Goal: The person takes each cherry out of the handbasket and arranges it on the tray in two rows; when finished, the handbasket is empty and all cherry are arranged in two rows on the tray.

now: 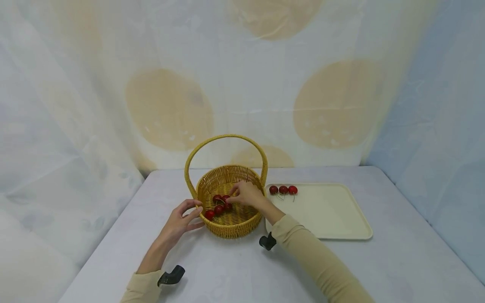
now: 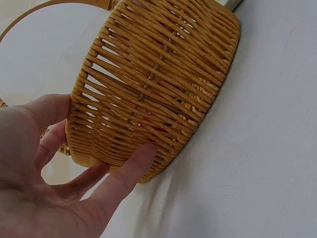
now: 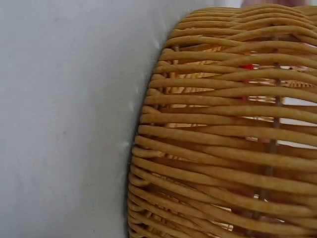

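Observation:
A yellow-brown wicker basket (image 1: pixel 232 230) with a tall arched handle stands on the table, several red cherries (image 1: pixel 219 210) in its left half. My left hand (image 1: pixel 181 222) grips the basket's left side, and in the left wrist view the thumb and fingers (image 2: pixel 126 173) spread against the weave. Reaching in over the right rim, my right hand (image 1: pixel 248 195) has thumb and forefinger bent at a dark red cherry (image 1: pixel 226 198) among the others. The basket wall (image 3: pixel 223 129) fills the right wrist view and hides that hand's fingers.
A cream rectangular tray (image 1: pixel 326 212) lies right of the basket, its left edge close to the basket. Three cherries (image 1: pixel 283 190) with stems sit in a row at its back left corner. Patterned cloth hangs behind the table and at both sides.

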A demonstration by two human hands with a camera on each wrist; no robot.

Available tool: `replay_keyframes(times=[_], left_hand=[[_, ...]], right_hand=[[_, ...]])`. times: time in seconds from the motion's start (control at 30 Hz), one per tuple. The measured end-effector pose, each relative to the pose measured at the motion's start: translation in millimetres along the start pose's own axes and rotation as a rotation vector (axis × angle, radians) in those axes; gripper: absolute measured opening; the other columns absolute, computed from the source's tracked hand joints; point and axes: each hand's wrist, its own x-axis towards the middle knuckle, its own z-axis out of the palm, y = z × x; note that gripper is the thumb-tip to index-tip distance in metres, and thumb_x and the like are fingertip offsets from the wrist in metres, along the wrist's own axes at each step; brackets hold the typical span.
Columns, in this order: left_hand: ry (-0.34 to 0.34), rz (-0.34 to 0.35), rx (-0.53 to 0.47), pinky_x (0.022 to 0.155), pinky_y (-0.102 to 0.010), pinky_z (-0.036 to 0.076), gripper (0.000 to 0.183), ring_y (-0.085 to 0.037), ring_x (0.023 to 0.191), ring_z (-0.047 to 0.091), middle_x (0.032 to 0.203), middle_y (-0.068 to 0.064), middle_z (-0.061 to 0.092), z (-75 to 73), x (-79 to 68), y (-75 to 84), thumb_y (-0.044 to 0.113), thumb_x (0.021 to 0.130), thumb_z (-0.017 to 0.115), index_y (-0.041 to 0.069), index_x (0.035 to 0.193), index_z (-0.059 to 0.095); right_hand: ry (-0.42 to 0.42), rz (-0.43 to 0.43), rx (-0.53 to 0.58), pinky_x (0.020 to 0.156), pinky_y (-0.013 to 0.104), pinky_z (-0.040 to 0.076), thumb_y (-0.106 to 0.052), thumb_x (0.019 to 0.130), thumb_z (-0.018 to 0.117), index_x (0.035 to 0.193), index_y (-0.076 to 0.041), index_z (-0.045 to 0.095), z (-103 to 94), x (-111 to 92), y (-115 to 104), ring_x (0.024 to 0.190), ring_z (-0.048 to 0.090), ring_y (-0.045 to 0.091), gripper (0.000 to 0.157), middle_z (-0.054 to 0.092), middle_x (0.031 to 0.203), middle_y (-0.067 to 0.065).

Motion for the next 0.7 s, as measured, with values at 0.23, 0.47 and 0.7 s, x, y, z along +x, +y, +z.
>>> replay_keyframes(times=[0.23,0.47,0.7], left_hand=[[-0.009,0.000,0.010,0.091,-0.051,0.058,0.050,-0.033,0.123,0.056,0.141,-0.012,0.041,-0.6,0.8,-0.9,0.032,0.095,0.065,0.004,0.132,0.048],[0.000,-0.002,0.014,0.091,-0.051,0.058,0.050,-0.034,0.123,0.057,0.141,-0.011,0.042,-0.3,0.9,-0.4,0.034,0.094,0.066,0.006,0.132,0.049],[-0.002,-0.009,0.015,0.091,-0.050,0.058,0.052,-0.035,0.124,0.056,0.142,-0.011,0.042,-0.1,1.9,-0.9,0.034,0.094,0.066,0.005,0.133,0.048]], right_hand=[[0.006,0.042,-0.092,0.049,0.023,0.044,-0.045,0.085,0.075,0.101,-0.015,0.071,8.8,5.0,-1.5,0.062,0.069,0.019,0.034,0.068,0.075,-0.002],[0.007,0.059,-0.119,0.048,0.023,0.044,-0.048,0.084,0.074,0.092,-0.016,0.071,11.2,5.5,-4.5,0.061,0.068,0.020,0.033,0.071,0.074,0.003],[-0.001,0.067,-0.132,0.049,0.023,0.043,-0.049,0.083,0.074,0.092,-0.017,0.073,11.2,4.4,-5.3,0.061,0.068,0.019,0.034,0.069,0.071,0.000]])
